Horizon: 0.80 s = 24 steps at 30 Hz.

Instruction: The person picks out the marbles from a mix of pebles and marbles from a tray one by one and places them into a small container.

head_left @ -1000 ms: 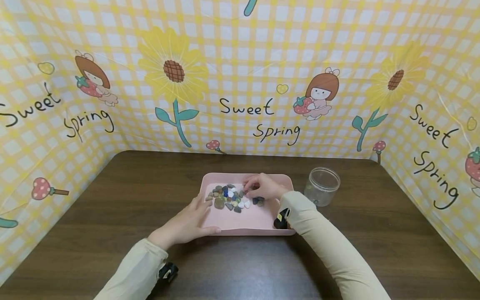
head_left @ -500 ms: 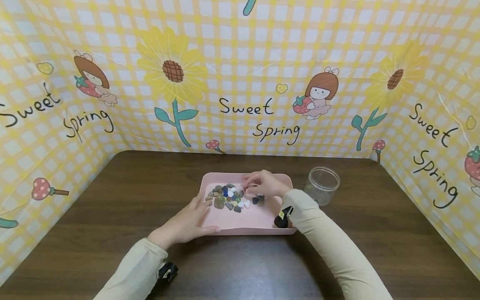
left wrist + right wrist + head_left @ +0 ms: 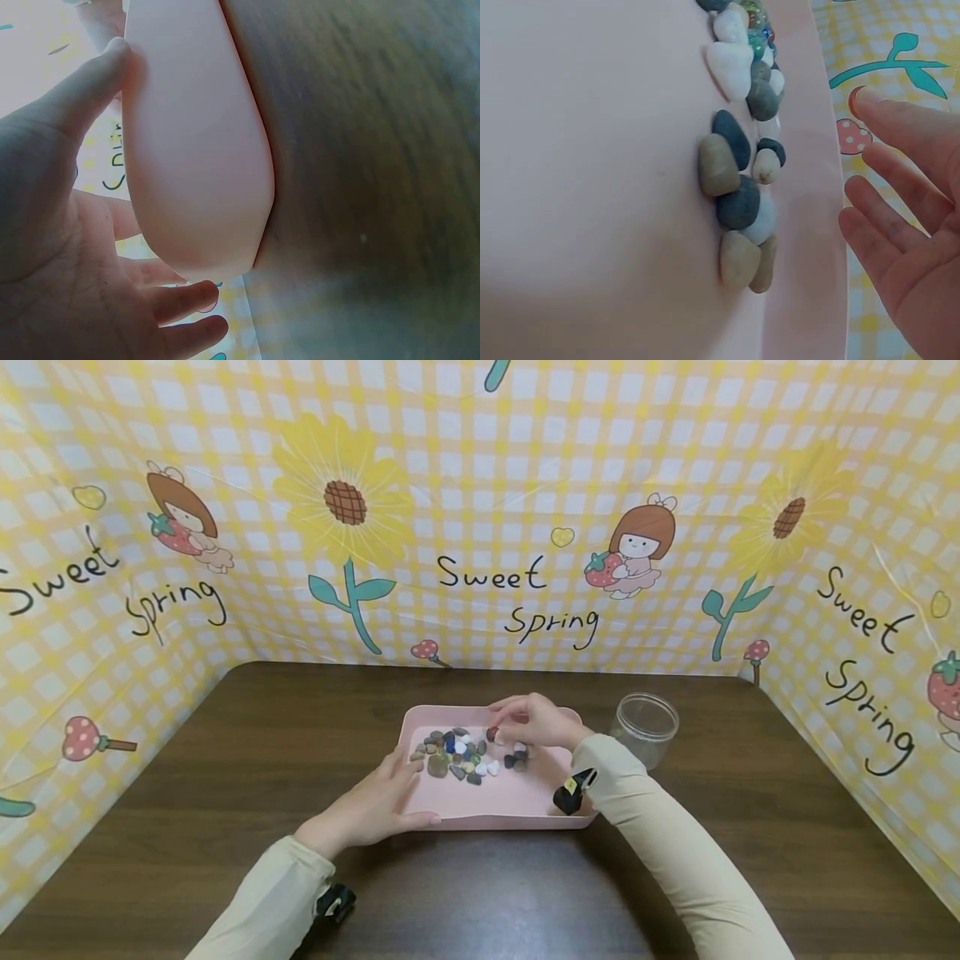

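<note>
A pink tray (image 3: 480, 806) holds a spread of mixed stones and shiny glass pieces (image 3: 457, 750). My right hand (image 3: 536, 722) pinches a small dark red stone (image 3: 492, 734) between thumb and fingers, above the tray's far side. In the right wrist view, that red stone (image 3: 857, 97) shows only as an edge behind the thumb. A smaller group of dark, tan and white pebbles (image 3: 516, 757) lies below this hand. My left hand (image 3: 371, 802) rests at the tray's left front corner, thumb on the front rim, fingers loosely spread over the left side.
A clear, lidless jar (image 3: 645, 731) stands on the dark wooden table (image 3: 480, 893) just right of the tray, partly behind my right forearm. A yellow checked cloth (image 3: 480, 510) rises behind and at both sides of the table.
My right hand has lifted slightly and shifted right, bringing the dark red stone into plainer sight and uncovering more of the small pebble group. My left hand stays in place.
</note>
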Each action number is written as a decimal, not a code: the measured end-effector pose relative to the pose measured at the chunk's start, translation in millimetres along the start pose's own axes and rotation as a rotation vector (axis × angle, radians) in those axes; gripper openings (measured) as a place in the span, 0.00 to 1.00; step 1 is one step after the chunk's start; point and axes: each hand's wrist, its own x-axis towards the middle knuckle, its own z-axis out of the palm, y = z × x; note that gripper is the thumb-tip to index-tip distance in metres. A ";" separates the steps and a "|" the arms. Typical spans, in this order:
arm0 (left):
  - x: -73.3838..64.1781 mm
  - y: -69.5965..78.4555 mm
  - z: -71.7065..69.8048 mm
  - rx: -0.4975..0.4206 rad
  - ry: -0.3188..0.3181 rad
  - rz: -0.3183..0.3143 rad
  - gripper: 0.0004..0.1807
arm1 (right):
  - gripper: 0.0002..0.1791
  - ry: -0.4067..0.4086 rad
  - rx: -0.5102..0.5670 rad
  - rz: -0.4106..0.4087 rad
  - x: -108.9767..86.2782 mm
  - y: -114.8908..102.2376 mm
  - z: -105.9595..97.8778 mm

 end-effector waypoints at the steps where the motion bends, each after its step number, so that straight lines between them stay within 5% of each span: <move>1: -0.1 0.1 -0.1 -0.001 -0.002 -0.001 0.48 | 0.11 0.003 0.008 0.010 -0.2 -1.0 -0.6; 24: 1.2 -2.2 3.2 -0.011 0.000 -0.008 0.48 | 0.10 0.056 0.004 0.003 -13.5 -11.2 -18.5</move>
